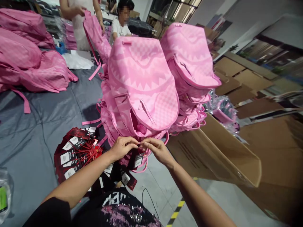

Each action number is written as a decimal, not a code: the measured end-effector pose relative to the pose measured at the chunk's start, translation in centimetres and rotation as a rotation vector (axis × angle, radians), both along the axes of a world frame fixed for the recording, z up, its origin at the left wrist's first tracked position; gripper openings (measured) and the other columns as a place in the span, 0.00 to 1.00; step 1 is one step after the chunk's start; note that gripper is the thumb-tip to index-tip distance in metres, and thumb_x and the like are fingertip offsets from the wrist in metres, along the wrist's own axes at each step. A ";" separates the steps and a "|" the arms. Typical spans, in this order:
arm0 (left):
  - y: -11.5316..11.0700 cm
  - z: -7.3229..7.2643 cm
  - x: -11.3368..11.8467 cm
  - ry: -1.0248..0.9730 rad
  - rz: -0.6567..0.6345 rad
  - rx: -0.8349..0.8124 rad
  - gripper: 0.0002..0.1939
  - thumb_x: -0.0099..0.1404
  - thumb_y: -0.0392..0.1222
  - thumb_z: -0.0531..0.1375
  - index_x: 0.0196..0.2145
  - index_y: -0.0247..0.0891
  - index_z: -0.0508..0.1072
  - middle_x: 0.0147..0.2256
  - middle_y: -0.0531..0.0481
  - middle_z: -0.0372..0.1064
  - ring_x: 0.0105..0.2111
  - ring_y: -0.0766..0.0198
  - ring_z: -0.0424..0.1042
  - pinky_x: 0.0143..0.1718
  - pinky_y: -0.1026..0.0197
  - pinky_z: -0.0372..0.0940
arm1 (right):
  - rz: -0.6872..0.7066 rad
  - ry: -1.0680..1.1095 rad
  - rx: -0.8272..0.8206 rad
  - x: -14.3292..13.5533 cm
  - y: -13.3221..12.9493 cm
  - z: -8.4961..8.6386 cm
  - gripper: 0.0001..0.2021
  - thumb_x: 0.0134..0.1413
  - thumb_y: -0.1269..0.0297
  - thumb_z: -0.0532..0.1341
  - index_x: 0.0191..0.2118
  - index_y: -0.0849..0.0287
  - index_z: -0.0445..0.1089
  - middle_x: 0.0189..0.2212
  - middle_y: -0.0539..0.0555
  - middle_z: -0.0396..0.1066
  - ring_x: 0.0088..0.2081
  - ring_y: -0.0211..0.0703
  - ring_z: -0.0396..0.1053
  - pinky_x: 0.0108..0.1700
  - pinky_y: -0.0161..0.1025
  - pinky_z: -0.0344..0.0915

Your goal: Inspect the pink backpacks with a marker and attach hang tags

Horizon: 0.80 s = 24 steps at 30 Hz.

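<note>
A pink patterned backpack lies on top of a stack in front of me. At its lower edge, my left hand and my right hand meet with fingertips pinched close together. A thin red string seems to run between them, and a black tag with a white label hangs just below. What each pinch holds is too small to make out for certain. To the left, a fan of black and red tags with red strings spreads over the grey table cover.
A second backpack stack stands behind at the right, more pink backpacks at the left. An open cardboard box is at the right. Across the grey table, one person holds a pink backpack; another person is behind.
</note>
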<state>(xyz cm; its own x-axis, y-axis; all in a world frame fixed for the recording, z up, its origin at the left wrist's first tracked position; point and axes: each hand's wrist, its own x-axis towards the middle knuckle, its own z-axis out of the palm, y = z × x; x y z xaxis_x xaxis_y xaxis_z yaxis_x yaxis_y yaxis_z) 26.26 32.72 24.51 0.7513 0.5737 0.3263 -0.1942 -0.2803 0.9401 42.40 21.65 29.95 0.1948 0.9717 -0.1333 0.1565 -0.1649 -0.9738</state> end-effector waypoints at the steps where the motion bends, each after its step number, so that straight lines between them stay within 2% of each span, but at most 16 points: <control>1: 0.0 -0.1 -0.1 0.035 0.004 0.027 0.05 0.63 0.36 0.62 0.34 0.35 0.78 0.28 0.51 0.76 0.27 0.69 0.73 0.31 0.68 0.66 | 0.021 -0.052 0.011 -0.1 0.0 0.1 0.10 0.56 0.58 0.61 0.35 0.59 0.73 0.26 0.50 0.73 0.27 0.36 0.70 0.31 0.33 0.67; 6: 0.0 0.0 -0.8 0.128 0.039 0.331 0.08 0.67 0.39 0.58 0.37 0.37 0.77 0.32 0.50 0.76 0.31 0.68 0.72 0.34 0.67 0.64 | 0.109 -0.442 0.154 -0.5 -0.3 -0.2 0.06 0.60 0.68 0.56 0.35 0.59 0.70 0.27 0.51 0.72 0.28 0.36 0.70 0.31 0.33 0.64; 11: -0.2 0.3 -0.7 0.201 0.073 0.537 0.09 0.68 0.40 0.57 0.38 0.37 0.77 0.31 0.50 0.74 0.30 0.66 0.71 0.33 0.65 0.62 | 0.127 -0.692 0.243 -0.7 -0.6 -0.8 0.06 0.63 0.70 0.55 0.37 0.59 0.70 0.30 0.52 0.73 0.31 0.36 0.70 0.35 0.33 0.64; 15: -0.3 0.5 -0.7 0.255 0.089 0.643 0.09 0.69 0.40 0.56 0.39 0.37 0.76 0.31 0.50 0.74 0.30 0.65 0.71 0.32 0.64 0.62 | 0.156 -0.821 0.255 -0.7 -0.6 -0.8 0.07 0.64 0.70 0.55 0.38 0.59 0.70 0.31 0.53 0.73 0.32 0.38 0.70 0.35 0.33 0.63; 18: -0.5 0.8 -0.7 0.367 0.073 0.708 0.07 0.68 0.40 0.57 0.37 0.38 0.74 0.30 0.52 0.73 0.30 0.64 0.71 0.31 0.64 0.60 | 0.198 -0.946 0.241 -0.8 -0.6 -0.6 0.08 0.64 0.70 0.53 0.38 0.60 0.70 0.29 0.53 0.72 0.31 0.38 0.68 0.34 0.34 0.61; 22: -0.6 1.8 -0.4 0.546 0.075 0.774 0.03 0.66 0.38 0.58 0.35 0.38 0.71 0.29 0.53 0.71 0.30 0.62 0.72 0.30 0.62 0.59 | 0.241 -1.147 0.202 -1.3 -0.6 -0.2 0.11 0.64 0.73 0.51 0.32 0.61 0.68 0.25 0.52 0.67 0.28 0.38 0.63 0.33 0.35 0.55; 24: -0.7 2.3 -0.3 0.593 0.076 0.815 0.02 0.66 0.37 0.58 0.35 0.38 0.70 0.29 0.53 0.71 0.30 0.61 0.72 0.29 0.61 0.58 | 0.247 -1.181 0.178 -1.6 -0.6 -0.1 0.11 0.63 0.74 0.51 0.30 0.62 0.67 0.24 0.52 0.66 0.27 0.38 0.61 0.33 0.36 0.54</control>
<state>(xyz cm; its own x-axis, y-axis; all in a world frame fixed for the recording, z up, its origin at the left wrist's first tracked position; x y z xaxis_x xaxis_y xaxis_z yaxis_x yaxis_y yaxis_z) 26.00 32.01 26.77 0.8904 0.3954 0.2257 0.2872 -0.8725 0.3954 40.84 21.05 29.89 -0.0868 0.9865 0.1392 0.9692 0.1159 -0.2171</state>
